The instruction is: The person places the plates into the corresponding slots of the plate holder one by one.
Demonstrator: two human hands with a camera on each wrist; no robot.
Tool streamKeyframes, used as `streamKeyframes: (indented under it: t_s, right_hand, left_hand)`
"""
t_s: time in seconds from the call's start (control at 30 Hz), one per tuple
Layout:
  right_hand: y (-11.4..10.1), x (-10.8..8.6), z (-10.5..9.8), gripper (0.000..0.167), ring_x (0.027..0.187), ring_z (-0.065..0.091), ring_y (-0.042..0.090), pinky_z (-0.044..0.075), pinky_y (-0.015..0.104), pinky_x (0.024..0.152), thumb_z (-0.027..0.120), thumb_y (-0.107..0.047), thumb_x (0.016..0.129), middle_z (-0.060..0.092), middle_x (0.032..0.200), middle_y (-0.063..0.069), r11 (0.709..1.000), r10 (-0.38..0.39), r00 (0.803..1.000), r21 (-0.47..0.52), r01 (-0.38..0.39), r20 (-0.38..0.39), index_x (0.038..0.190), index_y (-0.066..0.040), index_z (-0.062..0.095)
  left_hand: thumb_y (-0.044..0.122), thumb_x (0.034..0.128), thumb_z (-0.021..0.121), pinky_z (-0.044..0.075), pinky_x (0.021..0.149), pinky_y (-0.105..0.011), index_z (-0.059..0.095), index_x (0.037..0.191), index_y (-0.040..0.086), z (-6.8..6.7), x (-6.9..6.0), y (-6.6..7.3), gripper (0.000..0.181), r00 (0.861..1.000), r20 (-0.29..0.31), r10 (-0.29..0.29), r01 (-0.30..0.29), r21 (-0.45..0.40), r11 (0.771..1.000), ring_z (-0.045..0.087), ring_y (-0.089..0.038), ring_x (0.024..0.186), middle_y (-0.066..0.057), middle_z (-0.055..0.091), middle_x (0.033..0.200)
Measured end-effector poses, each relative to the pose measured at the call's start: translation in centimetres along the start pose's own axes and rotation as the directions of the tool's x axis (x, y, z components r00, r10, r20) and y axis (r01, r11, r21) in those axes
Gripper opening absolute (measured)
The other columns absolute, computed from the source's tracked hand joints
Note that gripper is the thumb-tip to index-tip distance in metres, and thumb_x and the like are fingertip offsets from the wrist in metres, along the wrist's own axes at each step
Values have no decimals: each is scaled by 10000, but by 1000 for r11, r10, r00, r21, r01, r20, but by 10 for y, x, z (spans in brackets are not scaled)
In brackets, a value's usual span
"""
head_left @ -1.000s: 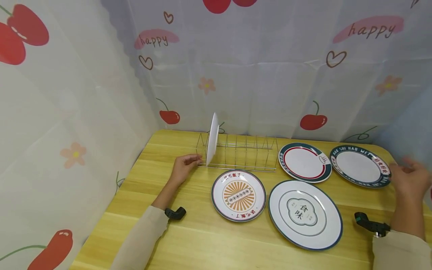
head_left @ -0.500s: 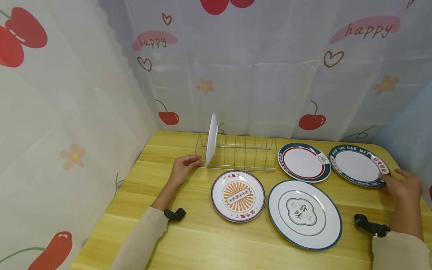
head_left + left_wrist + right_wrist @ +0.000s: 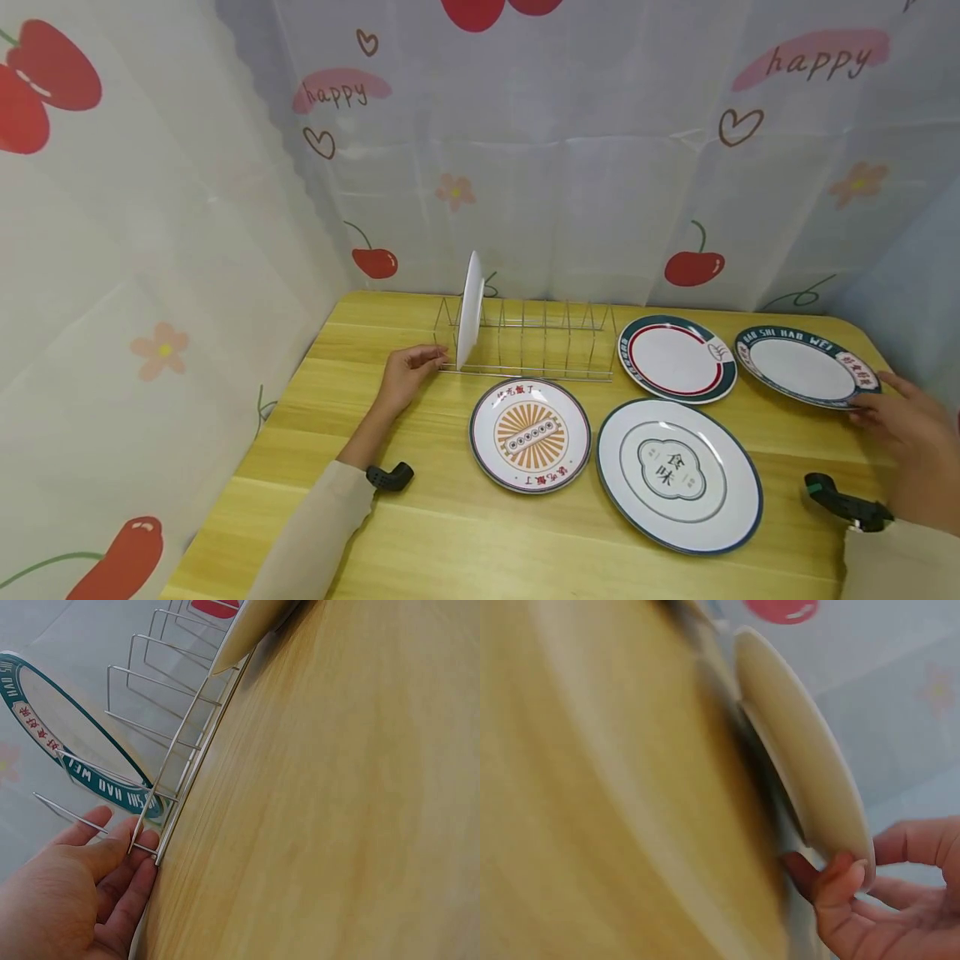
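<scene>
Wood-grain table (image 3: 487, 550) below; outstretched left hand (image 3: 407, 372) pinches wire plate rack (image 3: 544, 342) at its left end; right hand (image 3: 903, 418) grips far-right green-rimmed plate (image 3: 802, 368) by its edge.

We see a smooth, faintly glossy counter (image 3: 465, 550) with printed-looking wood grain across the bottom of the frame, a shiny bare-metal wire rack (image 3: 540, 370) at centre, and smooth, glossy plates (image 3: 681, 521) to its lower right. We find matt cloth sleeves (image 3: 318, 525), dull black plastic wrist mounts (image 3: 390, 477), and a thin, creased, softly sheened sheet (image 3: 562, 183) above.

Left hand (image 3: 408, 372) in a fingertip pinch, right hand (image 3: 909, 421) well apart, apparently in a similar pinch
</scene>
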State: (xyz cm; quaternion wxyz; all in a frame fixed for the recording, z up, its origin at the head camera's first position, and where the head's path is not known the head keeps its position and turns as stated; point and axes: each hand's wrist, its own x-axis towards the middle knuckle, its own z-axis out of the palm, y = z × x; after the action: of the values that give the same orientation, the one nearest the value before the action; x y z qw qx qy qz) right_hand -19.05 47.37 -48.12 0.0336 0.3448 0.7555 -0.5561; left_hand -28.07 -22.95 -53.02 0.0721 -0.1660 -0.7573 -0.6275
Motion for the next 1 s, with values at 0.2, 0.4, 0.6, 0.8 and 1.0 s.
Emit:
streamKeyframes:
  t_s: [0.2,0.4,0.6,0.8,1.0]
  right_hand:
    - [2,-11,-10,751,683,549,74,579,196,636,422,-89,1071,399,1136,-8,951,-67,978,309,3,195,1606,-282,-70]
    - [0,-16,-9,728,701,645,16,613,266,592,373,-93,1095,411,1201,-145,890,-167,965,452,61,200,1616,-365,-56]
    - [-7,-20,-10,774,688,657,36,627,290,622,419,-56,1082,317,1479,-113,820,-206,969,564,97,133,1607,-428,-12]
    - [-17,-29,-7,797,677,655,27,606,238,569,510,-46,1057,149,1623,-137,744,-298,953,640,191,62,1621,-415,83]
    - [-30,-44,0,761,665,705,42,587,180,582,522,-54,1053,391,1422,-142,709,-387,922,636,306,-12,1628,-372,139]
  left_hand:
    - [12,928,714,613,792,-266,758,1118,-25,0,-3,2,199,1000,-4,-31,31,-2,1000,747,-279,945,-201,751,1044]
    - [-10,927,706,610,796,-256,743,1134,-55,2,-2,1,215,1000,-7,-14,14,4,1000,739,-312,964,-233,738,1071]
    - [-21,924,707,610,793,-254,743,1137,-53,3,0,2,218,1000,-9,-15,15,3,1000,746,-271,952,-228,738,1075]
    - [-10,922,713,609,798,-255,757,1125,-25,1,1,1,208,1000,-5,-18,18,0,1000,751,-222,934,-199,750,1054]
    - [-26,922,705,611,784,-252,756,1125,-27,0,0,0,209,1000,-8,-8,8,14,1000,751,-189,921,-189,756,1037]
